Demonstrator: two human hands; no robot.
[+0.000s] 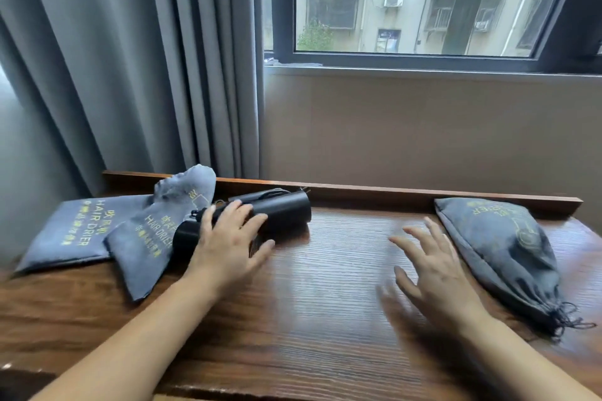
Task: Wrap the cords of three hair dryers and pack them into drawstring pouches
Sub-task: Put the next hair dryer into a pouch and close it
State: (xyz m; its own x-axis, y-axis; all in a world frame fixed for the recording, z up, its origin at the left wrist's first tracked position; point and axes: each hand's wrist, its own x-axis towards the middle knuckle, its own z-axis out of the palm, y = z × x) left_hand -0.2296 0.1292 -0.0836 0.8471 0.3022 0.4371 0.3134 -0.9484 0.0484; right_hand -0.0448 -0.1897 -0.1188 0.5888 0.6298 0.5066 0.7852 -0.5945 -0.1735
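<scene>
A black hair dryer (280, 210) lies on its side on the wooden table (325, 286), its barrel pointing right and its cord bunched behind it. My left hand (228, 238) lies over the dryer's handle end, fingers draped on it. Two grey pouches with yellow "HAIR DRIER" lettering lie at the left: a flat pouch (71, 231) and a crumpled pouch (153, 238) partly under the dryer. At the right, a filled grey pouch (501, 251) lies with its drawstring pulled tight. My right hand (436, 267) hovers over the table with fingers spread, empty and blurred.
A raised wooden lip (391, 194) runs along the table's back edge against the wall. Grey curtains (130, 75) hang behind the left end, and a window (423, 3) sits above the wall.
</scene>
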